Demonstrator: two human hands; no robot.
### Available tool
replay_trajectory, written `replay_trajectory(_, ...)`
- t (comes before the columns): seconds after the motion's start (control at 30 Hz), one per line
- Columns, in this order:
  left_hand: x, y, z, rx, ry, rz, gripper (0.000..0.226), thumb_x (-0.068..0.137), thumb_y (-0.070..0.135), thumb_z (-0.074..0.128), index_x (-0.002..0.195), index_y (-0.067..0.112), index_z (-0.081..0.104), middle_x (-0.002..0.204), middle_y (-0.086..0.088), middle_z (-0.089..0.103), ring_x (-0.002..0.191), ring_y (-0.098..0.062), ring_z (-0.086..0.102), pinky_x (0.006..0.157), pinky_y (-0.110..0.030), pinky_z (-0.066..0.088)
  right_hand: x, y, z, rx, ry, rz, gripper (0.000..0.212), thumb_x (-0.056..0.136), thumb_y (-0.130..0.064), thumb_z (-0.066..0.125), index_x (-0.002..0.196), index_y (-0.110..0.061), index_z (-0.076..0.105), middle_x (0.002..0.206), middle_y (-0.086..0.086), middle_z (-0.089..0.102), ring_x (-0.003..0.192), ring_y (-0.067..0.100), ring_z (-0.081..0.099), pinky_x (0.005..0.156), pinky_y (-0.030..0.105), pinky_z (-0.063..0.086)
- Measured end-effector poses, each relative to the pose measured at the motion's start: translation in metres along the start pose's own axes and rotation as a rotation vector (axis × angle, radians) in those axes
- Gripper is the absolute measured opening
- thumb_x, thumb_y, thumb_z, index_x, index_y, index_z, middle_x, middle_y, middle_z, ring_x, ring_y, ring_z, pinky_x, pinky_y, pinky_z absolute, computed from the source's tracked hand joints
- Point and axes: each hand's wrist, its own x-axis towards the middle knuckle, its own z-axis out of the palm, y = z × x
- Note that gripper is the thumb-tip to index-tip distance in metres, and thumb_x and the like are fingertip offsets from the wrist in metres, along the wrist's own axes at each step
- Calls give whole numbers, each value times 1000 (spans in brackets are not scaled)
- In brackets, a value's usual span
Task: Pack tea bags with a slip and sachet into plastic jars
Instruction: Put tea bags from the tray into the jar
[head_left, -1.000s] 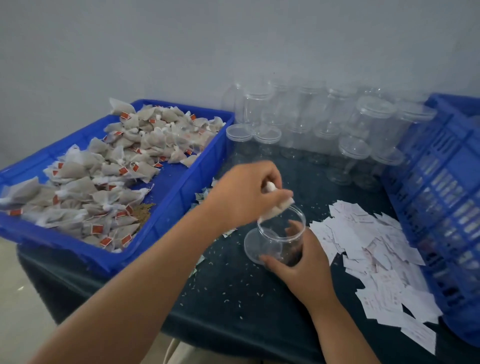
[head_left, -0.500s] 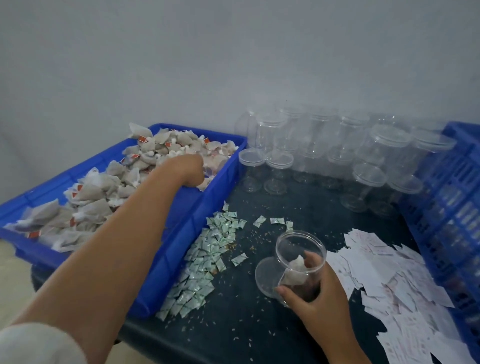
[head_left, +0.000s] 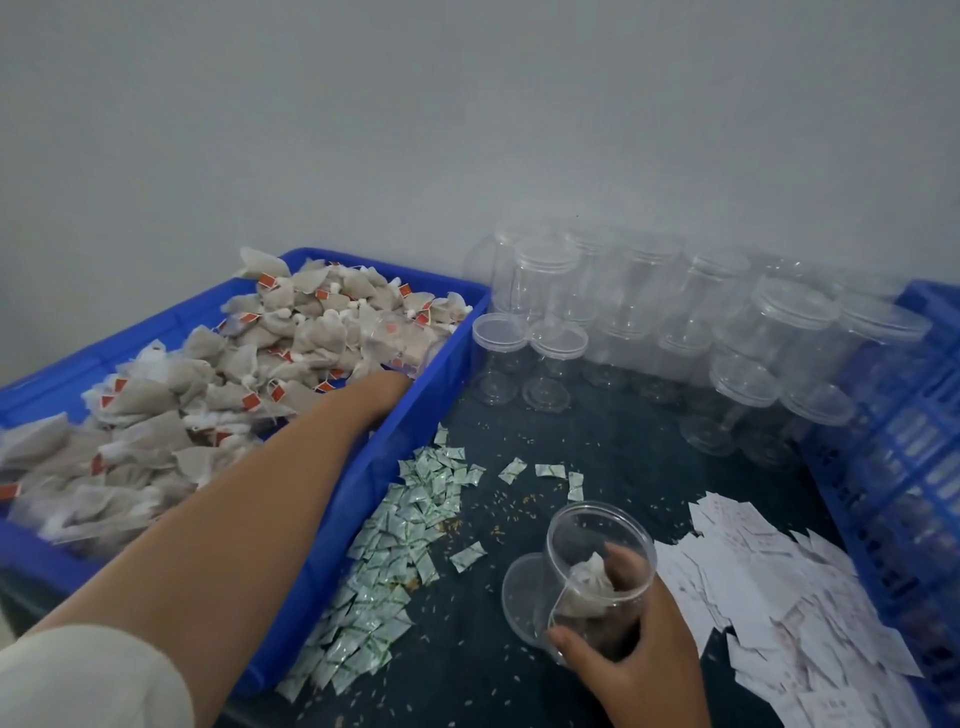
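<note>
Head view: left hand (head_left: 387, 387) has left the jar (head_left: 587, 530) and reached back into the blue tray (head_left: 363, 493) of tea bags (head_left: 208, 415); its fingers are buried, so I cannot tell its grip.
Right hand (head_left: 631, 660): wrapped round the tilted, open jar.
Jar: a tea bag (head_left: 584, 587) now lies inside; filling likely continues.

Count: 2 blue crates, left crate (head_left: 415, 431) and right crate (head_left: 893, 441). 1 open jar (head_left: 597, 551) with 1 tea bag (head_left: 587, 587) visible inside, 1 loose lid (head_left: 524, 592). Capped jars (head_left: 545, 280): roughly a dozen, too blurred to be exact. Loose tea bags (head_left: 208, 395), sachets (head_left: 395, 545), slips (head_left: 753, 587): dozens each.
</note>
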Motion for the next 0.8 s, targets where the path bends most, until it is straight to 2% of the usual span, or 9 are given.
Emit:
replay_trajectory(0.07,-11,0,-10,134,-32,23,26,105,14,50,120,4,69,120,-15,71,105,-31,69,97,-45,57,0,-2,1,-12,16,2,91,48,-59,93,131,-61,56,127,-30,69,119,-11,64,93,21,49)
replay_trajectory(0.17,-33,7,-33,360,-89,33,25,96,8,54,111,8,73,96,-2,79,80,-17,75,69,-31,56,-1,-4,1,-22,25,7,87,51,-63,90,130,-62,55,127,-34,67,117,-14,63,88,12,49)
replay_trajectory(0.2,-40,10,-42,399,-106,29,26,93,7,55,107,10,76,89,-2,81,77,-16,76,66,-29,56,-2,-5,1,-24,22,16,87,52,-64,90,131,-59,56,127,-33,67,117,-14,63,90,13,50)
replay_trajectory(0.33,-80,26,-71,457,-14,71,25,86,13,57,92,13,81,88,-4,79,93,-27,75,71,-34,55,-2,-6,-2,-37,25,23,85,55,-69,87,132,-58,54,131,-35,63,120,-14,60,92,18,47)
replay_trajectory(0.43,-112,32,-75,277,204,146,27,96,14,49,107,13,74,106,-6,72,101,-27,67,76,-35,50,-3,-8,-3,-44,36,24,83,57,-72,86,132,-64,50,133,-36,61,122,-15,58,91,13,45)
replay_trajectory(0.57,-162,41,-58,0,337,247,22,96,12,49,89,23,67,85,-3,66,76,-21,59,66,-33,44,-5,-11,-4,-53,30,21,80,59,-72,86,130,-65,50,130,-36,62,120,-13,59,86,9,47)
replay_trajectory(0.67,-189,54,-49,-188,447,319,19,98,14,49,93,15,68,79,-3,62,69,-17,52,65,-31,42,-5,-13,-4,-61,20,11,78,60,-71,88,129,-63,52,129,-34,63,119,-11,61,86,4,46)
replay_trajectory(0.73,-206,68,-42,-356,418,388,20,100,15,49,96,14,69,71,-5,57,65,-13,52,64,-28,44,-5,-14,-3,-60,17,9,77,60,-70,89,128,-62,52,128,-34,63,118,-11,61,87,2,45)
replay_trajectory(0.8,-223,83,-32,-517,314,491,21,104,11,50,94,10,69,69,-10,51,56,-6,53,59,-16,47,-5,-15,-4,-63,17,5,77,60,-73,88,127,-63,51,128,-36,62,118,-12,61,88,1,44)
